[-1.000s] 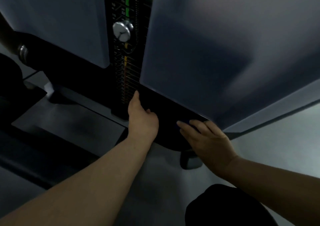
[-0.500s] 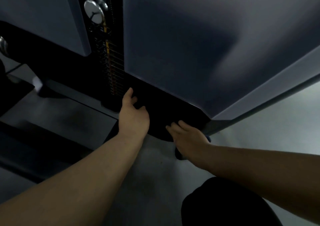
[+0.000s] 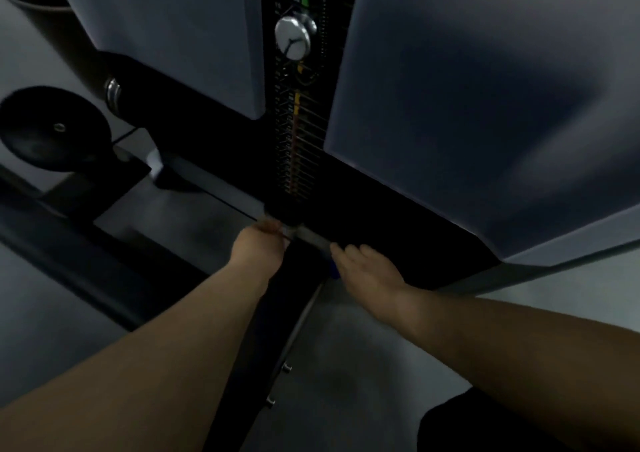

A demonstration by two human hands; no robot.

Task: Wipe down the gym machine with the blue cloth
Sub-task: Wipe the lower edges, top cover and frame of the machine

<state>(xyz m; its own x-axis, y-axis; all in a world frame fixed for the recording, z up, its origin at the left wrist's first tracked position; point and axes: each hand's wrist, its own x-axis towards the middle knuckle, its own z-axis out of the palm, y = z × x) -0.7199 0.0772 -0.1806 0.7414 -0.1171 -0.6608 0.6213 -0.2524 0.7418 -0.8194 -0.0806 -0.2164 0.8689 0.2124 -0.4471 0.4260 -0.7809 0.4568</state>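
One sliver of blue cloth (image 3: 334, 273) shows under the right hand (image 3: 369, 271).

Two hands are down at the base: one left hand (image 3: 258, 250), one right hand (image 3: 369, 271). One blue cloth (image 3: 334, 273) peeks out under the right. One gym machine (image 3: 467, 105), two grey panels on it, one silver knob (image 3: 293, 41), and two small bolts (image 3: 286, 368) low on the frame.

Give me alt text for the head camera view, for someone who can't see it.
A person crouched at the base of a gym machine presses the right hand flat on a mostly hidden blue cloth on the dark base, while the left hand touches the frame below the weight stack and its silver selector knob.
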